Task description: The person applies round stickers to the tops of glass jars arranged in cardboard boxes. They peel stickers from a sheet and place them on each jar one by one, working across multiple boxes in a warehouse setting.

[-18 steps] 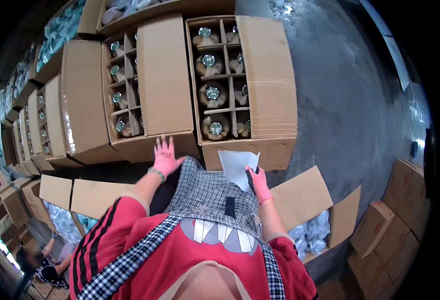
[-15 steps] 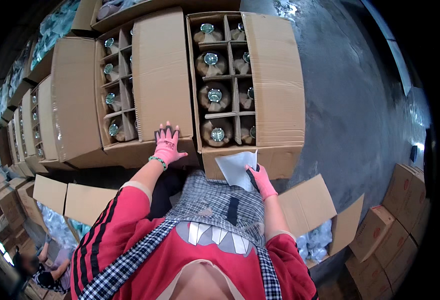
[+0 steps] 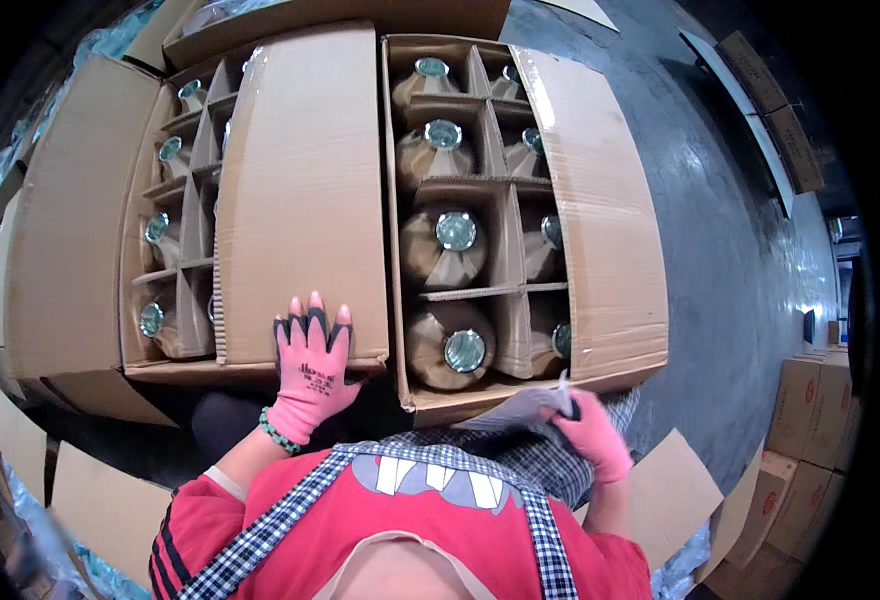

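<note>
Standing next to this person packing bottles. Their left hand (image 3: 308,372), in a pink glove, lies flat with the fingers spread on the near edge of a big cardboard flap (image 3: 302,195) in the middle of the frame, pressing on it and gripping nothing. The right hand (image 3: 590,432), lower right of the frame, is pinched around a grey-white sheet (image 3: 520,408) held just at the front edge of the right box (image 3: 600,215).

That right box is open, with cardboard dividers and brown bottles with shiny teal caps (image 3: 465,350) standing in the cells. The left box (image 3: 165,250) shows more caps along its left side, partly covered by the flap.

Looks to me like the closing-up stage: flap pushed down on 1 box, sheet ready for the other. I'd guess the next move needs that sheet laid flat over the bottle tops without snagging the dividers, and the flap kept down.
</note>
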`<state>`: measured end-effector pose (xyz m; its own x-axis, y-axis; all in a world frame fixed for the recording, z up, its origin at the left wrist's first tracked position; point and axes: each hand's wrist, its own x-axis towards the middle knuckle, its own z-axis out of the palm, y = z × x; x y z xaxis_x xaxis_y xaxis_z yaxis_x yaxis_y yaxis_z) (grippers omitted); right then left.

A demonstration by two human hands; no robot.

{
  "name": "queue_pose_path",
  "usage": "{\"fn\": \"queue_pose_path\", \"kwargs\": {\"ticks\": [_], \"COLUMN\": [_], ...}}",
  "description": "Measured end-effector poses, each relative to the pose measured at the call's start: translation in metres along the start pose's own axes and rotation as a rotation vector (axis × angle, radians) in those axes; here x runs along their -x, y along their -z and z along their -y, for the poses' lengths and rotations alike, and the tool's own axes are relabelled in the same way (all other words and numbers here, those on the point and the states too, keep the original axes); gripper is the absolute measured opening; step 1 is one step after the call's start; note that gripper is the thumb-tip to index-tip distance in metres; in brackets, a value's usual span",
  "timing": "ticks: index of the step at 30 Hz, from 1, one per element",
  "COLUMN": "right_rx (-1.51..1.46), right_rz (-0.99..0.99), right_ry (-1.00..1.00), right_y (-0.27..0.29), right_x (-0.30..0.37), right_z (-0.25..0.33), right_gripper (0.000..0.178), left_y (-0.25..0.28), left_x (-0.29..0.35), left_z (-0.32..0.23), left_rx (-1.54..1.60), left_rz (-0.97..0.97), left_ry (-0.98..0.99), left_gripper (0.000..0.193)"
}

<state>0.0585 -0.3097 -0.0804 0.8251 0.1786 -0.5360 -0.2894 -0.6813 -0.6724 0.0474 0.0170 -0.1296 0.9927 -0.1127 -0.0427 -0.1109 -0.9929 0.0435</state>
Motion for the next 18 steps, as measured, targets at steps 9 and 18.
{"fn": "queue_pose_path", "kwargs": {"ticks": [9,18], "right_rx": [0.804,1.41], "right_rz": [-0.073,-0.64], "right_ry": [0.253,0.506], "right_y": [0.025,0.067], "right_x": [-0.013,0.045], "right_z": [0.018,0.047], "right_gripper": [0.019,0.01], "left_y": [-0.002,0.024], "left_x": [0.024,0.021], "left_z": [-0.001,-0.049], "left_rx": [0.257,0.383], "left_rz": [-0.136,-0.151], "left_ry": [-0.15,-0.731], "left_gripper": [0.073,0.052]}}
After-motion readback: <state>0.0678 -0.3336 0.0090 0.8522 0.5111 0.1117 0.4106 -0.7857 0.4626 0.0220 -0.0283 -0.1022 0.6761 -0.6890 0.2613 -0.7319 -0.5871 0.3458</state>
